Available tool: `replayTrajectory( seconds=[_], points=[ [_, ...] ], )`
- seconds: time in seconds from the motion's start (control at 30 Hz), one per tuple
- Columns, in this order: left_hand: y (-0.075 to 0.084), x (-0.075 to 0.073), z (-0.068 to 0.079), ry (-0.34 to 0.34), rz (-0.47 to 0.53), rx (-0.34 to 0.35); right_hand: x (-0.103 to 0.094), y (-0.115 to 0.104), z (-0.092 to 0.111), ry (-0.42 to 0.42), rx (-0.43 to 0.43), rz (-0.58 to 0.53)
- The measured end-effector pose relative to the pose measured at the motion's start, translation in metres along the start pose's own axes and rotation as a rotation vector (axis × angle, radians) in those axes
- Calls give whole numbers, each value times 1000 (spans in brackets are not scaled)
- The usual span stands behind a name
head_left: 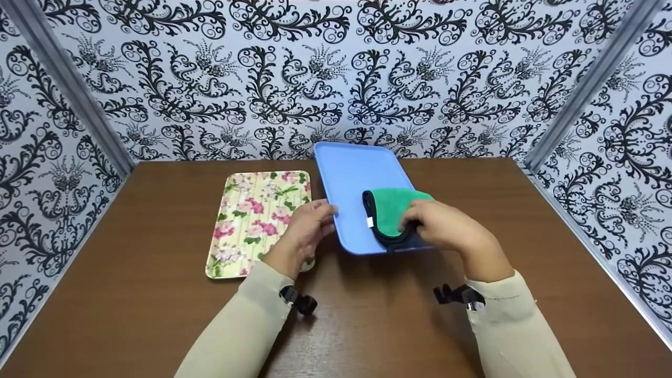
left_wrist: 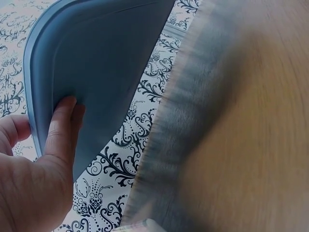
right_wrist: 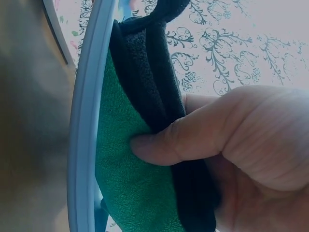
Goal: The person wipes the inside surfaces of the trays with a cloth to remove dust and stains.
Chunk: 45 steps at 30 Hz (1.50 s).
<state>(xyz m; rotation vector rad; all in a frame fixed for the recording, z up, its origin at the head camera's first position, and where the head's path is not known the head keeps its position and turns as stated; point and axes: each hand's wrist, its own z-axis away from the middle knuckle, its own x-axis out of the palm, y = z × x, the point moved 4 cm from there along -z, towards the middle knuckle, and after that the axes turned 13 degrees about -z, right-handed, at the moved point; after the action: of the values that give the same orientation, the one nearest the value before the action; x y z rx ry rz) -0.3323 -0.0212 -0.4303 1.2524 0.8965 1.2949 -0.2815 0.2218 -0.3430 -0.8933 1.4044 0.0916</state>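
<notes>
A blue tray [head_left: 349, 173] is held tilted above the table. My left hand [head_left: 310, 226] pinches its left rim, thumb on one face and fingers behind, as the left wrist view shows on the tray's underside [left_wrist: 106, 63]. Against the tray's upper face is a folded green cloth [head_left: 391, 207] with black edging and a small white tag. My right hand [head_left: 446, 226] grips the cloth near its right side. In the right wrist view the thumb presses the green cloth [right_wrist: 130, 145] beside its dark edge, and the tray rim [right_wrist: 82, 125] stands close by.
A flower-patterned tray [head_left: 252, 226] lies flat on the brown table [head_left: 362, 325], left of the blue tray and partly behind my left hand. Patterned walls [head_left: 325, 68] enclose the back and sides. Small black camera mounts sit on both wrists.
</notes>
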Motion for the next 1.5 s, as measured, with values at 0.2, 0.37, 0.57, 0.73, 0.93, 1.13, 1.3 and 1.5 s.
replayTrajectory(
  seconds=[0.2, 0.37, 0.57, 0.73, 0.93, 1.13, 1.3, 1.5],
  points=[
    [0, -1, 1, -1, -18, -12, 4, -7, -3, -8, -50, -26],
    [0, 0, 1, -11, -12, -21, 11, -14, -10, 1, -95, -24],
    [-1, 0, 1, 2, -4, -30, 22, -23, -18, 22, -122, -23],
    [1, 1, 0, 14, 13, -16, 28, -30, -23, 74, -157, -10],
    [2, 2, 0, 7, 11, -9, 32, -36, -29, 149, -203, 48],
    [1, 2, 2, 11, -13, -19, 36, -35, -34, 192, -207, 77],
    [2, 0, 2, 25, -20, -21, 34, -32, -39, 190, -216, 81],
    [2, 1, 0, 20, -13, -35, 27, -25, -45, 169, -217, 99]
  ],
)
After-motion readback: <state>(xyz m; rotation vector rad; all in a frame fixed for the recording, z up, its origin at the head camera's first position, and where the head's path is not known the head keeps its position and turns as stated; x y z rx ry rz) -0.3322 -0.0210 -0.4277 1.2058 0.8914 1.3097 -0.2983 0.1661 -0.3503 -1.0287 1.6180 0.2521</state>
